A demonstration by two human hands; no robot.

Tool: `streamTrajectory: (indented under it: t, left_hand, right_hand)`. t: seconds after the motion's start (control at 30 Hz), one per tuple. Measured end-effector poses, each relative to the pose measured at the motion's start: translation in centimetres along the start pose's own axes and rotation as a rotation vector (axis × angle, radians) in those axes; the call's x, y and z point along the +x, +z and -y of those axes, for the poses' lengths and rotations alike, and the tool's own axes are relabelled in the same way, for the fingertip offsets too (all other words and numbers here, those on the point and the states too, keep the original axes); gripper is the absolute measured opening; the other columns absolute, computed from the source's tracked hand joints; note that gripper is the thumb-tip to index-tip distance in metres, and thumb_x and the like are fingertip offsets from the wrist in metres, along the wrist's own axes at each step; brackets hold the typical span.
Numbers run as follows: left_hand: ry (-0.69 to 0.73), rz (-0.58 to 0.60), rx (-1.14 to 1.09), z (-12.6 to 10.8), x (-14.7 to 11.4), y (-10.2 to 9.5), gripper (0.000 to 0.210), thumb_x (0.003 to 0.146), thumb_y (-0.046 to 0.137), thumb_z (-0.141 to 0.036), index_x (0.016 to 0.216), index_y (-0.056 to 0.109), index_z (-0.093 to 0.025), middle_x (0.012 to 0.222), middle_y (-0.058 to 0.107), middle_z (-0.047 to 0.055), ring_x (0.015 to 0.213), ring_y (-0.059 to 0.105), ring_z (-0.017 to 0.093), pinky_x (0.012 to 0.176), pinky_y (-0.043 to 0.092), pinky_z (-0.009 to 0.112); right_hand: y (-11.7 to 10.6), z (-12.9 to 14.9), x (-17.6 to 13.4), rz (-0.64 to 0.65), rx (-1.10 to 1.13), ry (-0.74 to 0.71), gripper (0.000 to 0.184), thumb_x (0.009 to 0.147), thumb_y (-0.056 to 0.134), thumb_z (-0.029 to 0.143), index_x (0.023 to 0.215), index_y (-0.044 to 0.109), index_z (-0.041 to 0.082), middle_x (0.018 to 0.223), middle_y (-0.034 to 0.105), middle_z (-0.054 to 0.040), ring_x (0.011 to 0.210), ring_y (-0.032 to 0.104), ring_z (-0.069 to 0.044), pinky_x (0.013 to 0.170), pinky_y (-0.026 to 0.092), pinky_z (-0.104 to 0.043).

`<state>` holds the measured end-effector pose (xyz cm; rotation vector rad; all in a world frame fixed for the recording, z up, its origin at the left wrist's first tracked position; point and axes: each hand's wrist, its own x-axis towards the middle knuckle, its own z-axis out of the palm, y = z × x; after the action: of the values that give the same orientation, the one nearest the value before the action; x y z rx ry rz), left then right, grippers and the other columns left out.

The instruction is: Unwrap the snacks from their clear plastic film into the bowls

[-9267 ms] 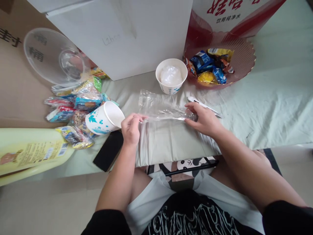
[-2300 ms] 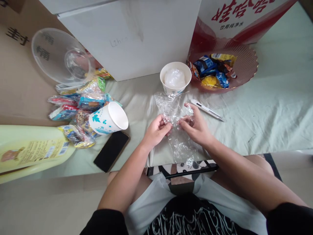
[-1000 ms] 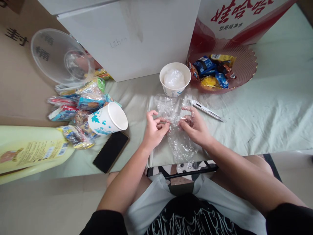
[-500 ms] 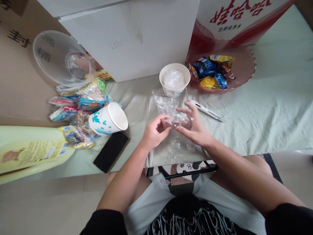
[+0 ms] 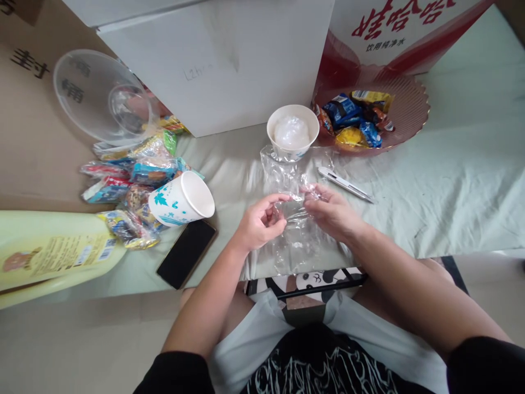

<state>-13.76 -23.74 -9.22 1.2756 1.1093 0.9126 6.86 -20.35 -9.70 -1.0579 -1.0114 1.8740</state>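
Note:
A crumpled clear plastic bag lies spread on the cloth between my hands, and its far end reaches the foot of a paper bowl. With thumb and fingers pinched together, my right hand grips a bunched part of the clear plastic. My left hand is half curled at the bag's left side, thumb and forefinger apart, nothing visible between them. The paper bowl stands just beyond and holds a wad of clear plastic. A white utility knife rests to the right of my right hand.
At left are a tilted paper cup, a black phone, wrapped snacks, a clear plastic tub and a yellow bottle. A pink bowl of packets stands right, before boxes. A white box rises behind.
My right hand has gone from spread fingers to a pinch on the plastic. My left hand's grip has loosened. The plastic between them now lies flatter and wider.

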Motion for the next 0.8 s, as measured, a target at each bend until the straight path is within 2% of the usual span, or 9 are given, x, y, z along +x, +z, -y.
streamTrajectory:
  t: [0.13,0.23,0.33,0.37,0.43,0.5,0.57,0.67,0.8]
  left_hand:
    - [0.020,-0.027,-0.110,-0.3,0.1,-0.3,0.044,0.074,0.074,-0.019,0.116,0.067,-0.023,0.128,0.070,0.011,0.063,0.055,0.005,0.053,0.042,0.020]
    - [0.019,-0.037,-0.120,-0.2,0.2,-0.4,0.044,0.074,0.075,-0.019,0.116,0.066,-0.023,0.133,0.069,0.012,0.064,0.057,0.006,0.055,0.045,0.021]
    - [0.040,-0.108,-0.060,0.0,0.2,-0.5,0.046,0.074,0.077,-0.021,0.118,0.065,-0.022,0.130,0.071,0.012,0.065,0.057,0.006,0.059,0.049,0.021]
    - [0.055,-0.128,-0.026,0.0,0.2,-0.5,0.046,0.074,0.077,-0.021,0.118,0.065,-0.022,0.127,0.072,0.011,0.065,0.057,0.006,0.059,0.049,0.021]
    - [0.088,-0.136,0.049,0.2,0.2,-0.4,0.042,0.076,0.077,-0.023,0.117,0.066,-0.021,0.118,0.075,0.010,0.065,0.058,0.007,0.061,0.050,0.022]
    - [0.113,-0.121,0.117,0.5,0.2,-0.2,0.036,0.079,0.075,-0.023,0.113,0.068,-0.020,0.109,0.076,0.008,0.067,0.060,0.009,0.064,0.052,0.024]
    - [0.129,-0.105,0.175,0.7,0.1,-0.1,0.032,0.081,0.073,-0.023,0.113,0.069,-0.020,0.103,0.076,0.007,0.069,0.061,0.010,0.068,0.052,0.025]
    - [0.185,-0.120,0.272,1.0,0.1,-0.1,0.030,0.083,0.070,-0.020,0.113,0.070,-0.021,0.096,0.074,0.004,0.072,0.061,0.011,0.069,0.052,0.026]
    - [0.279,-0.198,0.484,1.0,0.4,-0.5,0.020,0.085,0.068,-0.020,0.104,0.075,-0.024,0.087,0.063,0.002,0.070,0.057,0.012,0.067,0.050,0.027]
  right_hand:
    - [-1.6,0.5,0.8,-0.136,-0.025,-0.165,0.028,0.078,0.069,0.034,0.099,0.051,0.027,0.074,0.044,0.0047,0.063,0.049,-0.012,0.065,0.049,-0.030]
    - [-2.6,0.4,1.0,-0.356,-0.197,-0.349,0.028,0.083,0.061,0.035,0.107,0.050,0.030,0.085,0.048,0.0000,0.076,0.055,-0.016,0.073,0.052,-0.033]
    - [-2.8,0.2,0.2,-0.603,-0.536,-0.646,0.034,0.088,0.061,0.039,0.119,0.050,0.031,0.108,0.055,-0.0077,0.103,0.060,-0.025,0.088,0.054,-0.043]
    - [-2.6,0.2,-0.2,-0.600,-0.667,-0.758,0.036,0.088,0.063,0.041,0.121,0.051,0.031,0.115,0.056,-0.0097,0.112,0.059,-0.028,0.094,0.052,-0.047]
    - [-2.0,0.1,-0.8,-0.427,-0.921,-0.903,0.042,0.085,0.070,0.043,0.122,0.055,0.032,0.126,0.060,-0.0106,0.127,0.054,-0.034,0.107,0.045,-0.055]
    - [-1.4,-0.3,-1.0,-0.196,-1.125,-0.896,0.045,0.083,0.074,0.040,0.125,0.058,0.034,0.129,0.065,-0.0074,0.137,0.049,-0.037,0.118,0.034,-0.062]
    - [-1.0,-0.8,-0.8,-0.073,-1.249,-0.800,0.044,0.085,0.070,0.033,0.128,0.061,0.035,0.121,0.071,-0.0045,0.140,0.050,-0.035,0.123,0.024,-0.064]
    - [-0.9,-1.4,-0.2,-0.056,-1.282,-0.748,0.028,0.091,0.060,0.024,0.116,0.068,0.035,0.101,0.075,-0.0019,0.131,0.059,-0.029,0.125,0.021,-0.061]
    - [-1.1,-1.4,0.1,-0.024,-1.213,-0.773,0.019,0.091,0.057,0.022,0.099,0.072,0.031,0.098,0.077,-0.0024,0.115,0.069,-0.027,0.119,0.033,-0.058]
